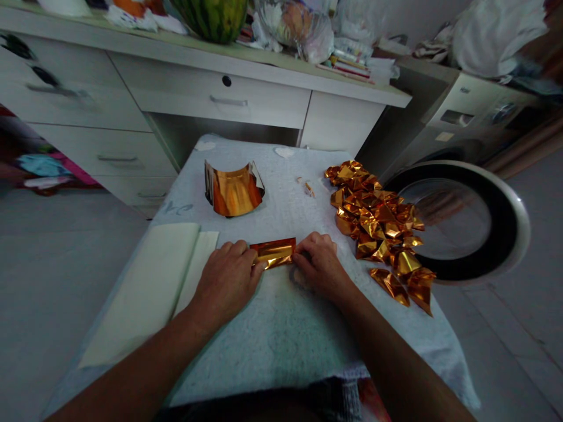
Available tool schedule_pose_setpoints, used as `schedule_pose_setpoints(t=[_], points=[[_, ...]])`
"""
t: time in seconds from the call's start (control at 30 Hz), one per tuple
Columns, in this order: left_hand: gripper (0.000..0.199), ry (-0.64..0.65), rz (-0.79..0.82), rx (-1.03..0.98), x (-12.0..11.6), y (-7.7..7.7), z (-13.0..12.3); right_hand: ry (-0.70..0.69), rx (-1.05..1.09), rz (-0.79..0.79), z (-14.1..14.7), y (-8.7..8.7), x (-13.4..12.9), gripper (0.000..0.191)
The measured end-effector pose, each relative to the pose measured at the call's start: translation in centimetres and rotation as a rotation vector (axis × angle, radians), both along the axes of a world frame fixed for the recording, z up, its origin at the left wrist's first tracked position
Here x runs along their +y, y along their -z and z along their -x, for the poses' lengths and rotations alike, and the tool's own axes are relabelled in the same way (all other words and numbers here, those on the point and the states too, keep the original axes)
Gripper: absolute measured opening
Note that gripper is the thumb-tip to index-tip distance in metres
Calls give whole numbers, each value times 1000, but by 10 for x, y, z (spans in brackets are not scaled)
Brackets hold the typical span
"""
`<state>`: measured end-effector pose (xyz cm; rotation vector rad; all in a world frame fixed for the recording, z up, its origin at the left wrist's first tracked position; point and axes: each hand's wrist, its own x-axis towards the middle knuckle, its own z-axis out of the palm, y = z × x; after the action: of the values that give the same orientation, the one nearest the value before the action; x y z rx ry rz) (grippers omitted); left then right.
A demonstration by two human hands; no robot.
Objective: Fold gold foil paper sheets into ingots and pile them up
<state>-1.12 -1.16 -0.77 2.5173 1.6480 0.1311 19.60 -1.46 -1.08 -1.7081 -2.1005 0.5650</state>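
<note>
A narrow folded strip of shiny gold foil paper lies across the middle of the cloth-covered table. My left hand grips its left end, thumb on top. At the opposite end, the fingers of my right hand pinch the foil's edge. Behind them stands a curved stack of gold foil sheets, its sides bent upward. On the right lies a heap of folded gold foil pieces. Beside my left forearm is a stack of pale cream paper.
A pale cloth covers the table. Small foil scraps lie near the heap. Beyond stands a white drawer desk bearing a watermelon and bags. A washing machine has its round door swung out at the right.
</note>
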Motion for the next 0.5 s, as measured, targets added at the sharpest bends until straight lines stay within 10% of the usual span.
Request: schedule_pose_setpoints(t=[0.5], points=[[33,-34,7,53,-2,-2,-1,55,-29,-15,3,4,2,10]])
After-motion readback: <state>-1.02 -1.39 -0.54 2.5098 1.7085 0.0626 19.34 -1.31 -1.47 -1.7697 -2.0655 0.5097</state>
